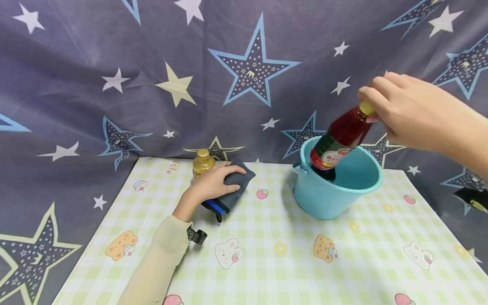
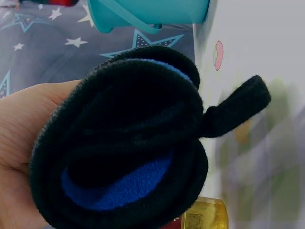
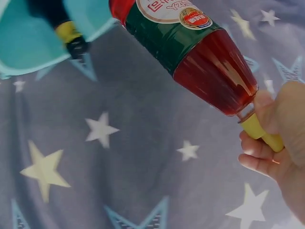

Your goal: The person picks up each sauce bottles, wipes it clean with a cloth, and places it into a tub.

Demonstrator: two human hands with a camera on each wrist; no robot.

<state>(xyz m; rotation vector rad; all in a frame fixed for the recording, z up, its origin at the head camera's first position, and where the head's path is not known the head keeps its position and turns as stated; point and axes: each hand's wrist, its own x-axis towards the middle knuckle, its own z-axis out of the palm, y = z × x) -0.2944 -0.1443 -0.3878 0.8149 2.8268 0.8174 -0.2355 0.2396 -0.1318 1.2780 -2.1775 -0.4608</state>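
Note:
My right hand [image 1: 408, 108] grips the yellow cap of a sauce bottle [image 1: 348, 127] with dark red contents and a green and red label. That bottle is tilted, its base low inside the mouth of a light blue bucket [image 1: 324, 203]. A dark bottle [image 3: 76, 43] with a yellow band and black cap is in the bucket. On the left, my left hand [image 1: 211, 182] holds a folded dark grey cloth [image 1: 238, 188] with a blue inside and a black loop [image 2: 238, 107]. Just behind this hand stands a golden-yellow bottle [image 1: 202, 163], partly hidden.
A checkered tablecloth [image 1: 263, 237] with cartoon prints covers the table. Behind it hangs a dark curtain [image 1: 228, 123] with stars. A bucket handle [image 2: 128, 16] shows on the bucket's side in the left wrist view.

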